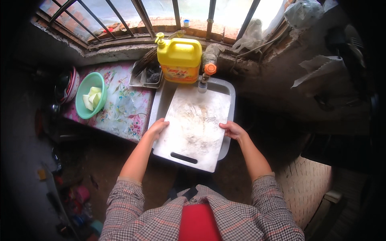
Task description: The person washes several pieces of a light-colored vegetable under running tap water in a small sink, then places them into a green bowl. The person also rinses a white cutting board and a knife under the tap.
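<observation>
A white plastic cutting board [196, 126] with dark stains is held over a grey sink basin [231, 99]. My left hand [157, 128] grips its left edge, thumb on top. On the opposite edge, my right hand [233, 130] holds it the same way. The board's slotted handle points towards my body. Its far end lies beneath the tap [202, 87], which has an orange handle [210, 69]. Most of the basin's inside is hidden under the board.
Behind the basin stands a yellow pump jug [179, 58]. Left of it, a white tray [137, 81] holds a dark scouring pad [153, 75]. A green bowl [104, 101] with pale cut pieces [93, 98] rests on a floral-covered table [120, 120]. Window bars [176, 15] line the back.
</observation>
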{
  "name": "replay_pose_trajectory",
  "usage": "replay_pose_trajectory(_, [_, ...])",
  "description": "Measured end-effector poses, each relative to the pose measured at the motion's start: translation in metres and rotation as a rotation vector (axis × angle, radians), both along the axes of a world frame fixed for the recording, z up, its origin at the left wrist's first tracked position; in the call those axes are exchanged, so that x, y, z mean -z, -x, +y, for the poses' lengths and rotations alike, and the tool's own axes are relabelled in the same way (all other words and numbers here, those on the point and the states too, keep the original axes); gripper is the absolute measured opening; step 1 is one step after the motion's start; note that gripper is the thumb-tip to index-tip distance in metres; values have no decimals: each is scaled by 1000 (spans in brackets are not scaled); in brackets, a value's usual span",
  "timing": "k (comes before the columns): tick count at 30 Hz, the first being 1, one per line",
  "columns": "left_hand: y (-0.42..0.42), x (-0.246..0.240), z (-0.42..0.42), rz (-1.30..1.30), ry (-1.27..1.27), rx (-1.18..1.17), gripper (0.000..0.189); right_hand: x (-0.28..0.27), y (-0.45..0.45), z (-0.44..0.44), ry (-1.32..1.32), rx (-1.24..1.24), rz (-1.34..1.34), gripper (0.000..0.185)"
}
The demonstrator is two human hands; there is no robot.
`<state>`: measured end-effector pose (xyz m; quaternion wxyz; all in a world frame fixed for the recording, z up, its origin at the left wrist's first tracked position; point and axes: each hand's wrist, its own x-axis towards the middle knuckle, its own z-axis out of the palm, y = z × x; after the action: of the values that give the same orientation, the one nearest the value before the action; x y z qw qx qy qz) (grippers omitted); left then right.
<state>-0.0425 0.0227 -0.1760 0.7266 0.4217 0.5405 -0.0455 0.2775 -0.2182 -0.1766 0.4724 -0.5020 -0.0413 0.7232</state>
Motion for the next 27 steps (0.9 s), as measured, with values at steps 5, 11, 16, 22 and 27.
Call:
replay_pose_trajectory(5, [32,-8,-57,-190,192,-208,26,8,-11,33,57,-40,-162,42])
replay_pose_trajectory(11, [32,9,-104,-10,303,-252,31,13,-30,94,59,-135,-348,42])
replay_pose_trajectory(16, [11,18,-131,1,384,-313,25,-10,-50,110,180,-383,-447,53])
replay_pose_trajectory(22, [0,26,-180,-6,697,-438,25,-13,-52,127,129,-557,-672,48])
replay_pose_trajectory(27, [-15,31,-186,-82,745,-532,33,5,-35,181,24,-773,-971,37])
